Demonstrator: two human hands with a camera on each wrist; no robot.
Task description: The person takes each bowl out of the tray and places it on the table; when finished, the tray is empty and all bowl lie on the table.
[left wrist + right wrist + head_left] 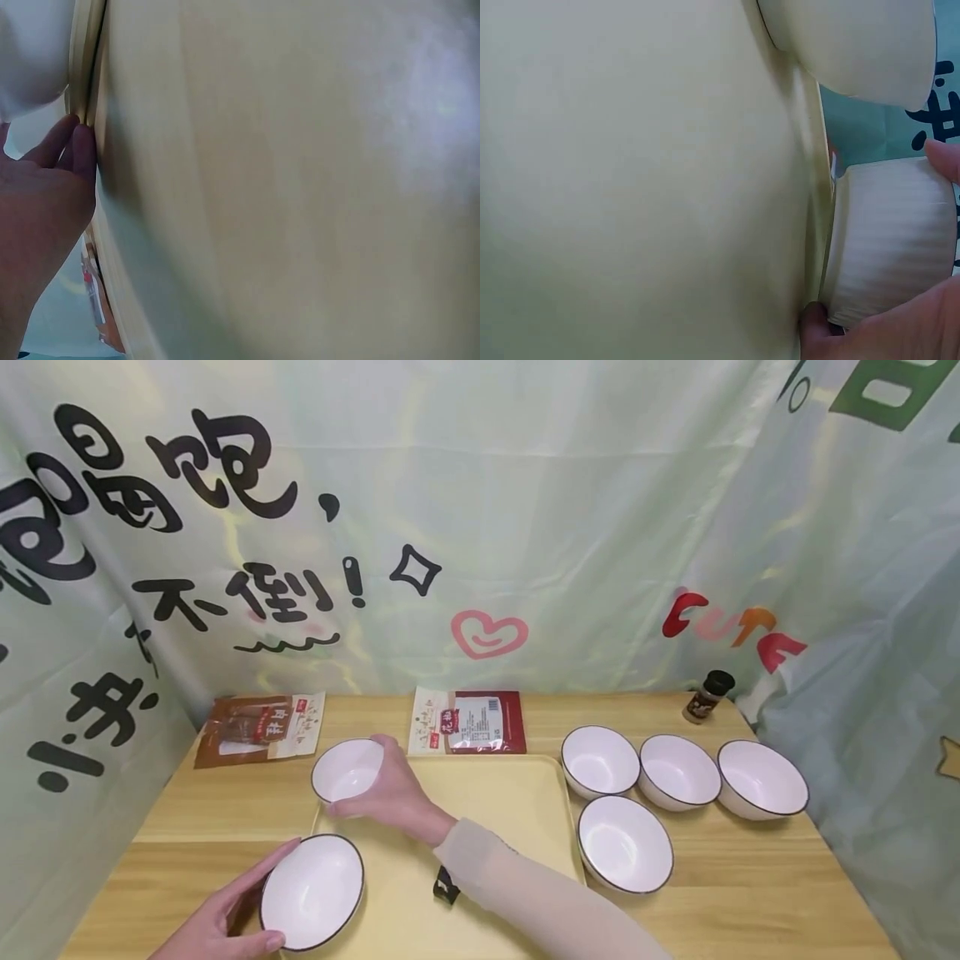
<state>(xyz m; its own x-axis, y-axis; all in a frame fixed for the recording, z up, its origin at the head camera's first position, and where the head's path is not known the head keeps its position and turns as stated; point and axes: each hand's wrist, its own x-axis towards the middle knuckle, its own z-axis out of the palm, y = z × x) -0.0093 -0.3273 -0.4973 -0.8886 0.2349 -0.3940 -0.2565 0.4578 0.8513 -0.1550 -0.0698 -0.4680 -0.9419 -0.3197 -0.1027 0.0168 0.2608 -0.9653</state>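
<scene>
At the tray's near left, my left hand (225, 918) holds a white bowl (311, 893) with a dark rim, thumb at its near side and fingers at its far left side. My right hand (393, 785) reaches across the pale yellow tray (517, 793) and grips a second white bowl (347, 770) at the far left corner, spread round its right side. In the right wrist view, this ribbed bowl (892, 240) sits between thumb and fingers beside the tray edge, with the other bowl (855, 45) above it. The left wrist view shows the fingertips near the tray edge.
Several more white bowls (625, 843) stand along the tray's right side. A brown packet (262, 727) and a red-and-white packet (495, 722) lie at the back. A dark-capped spice bottle (707, 697) stands back right. A small black item (446, 887) lies on the tray, partly behind the right sleeve.
</scene>
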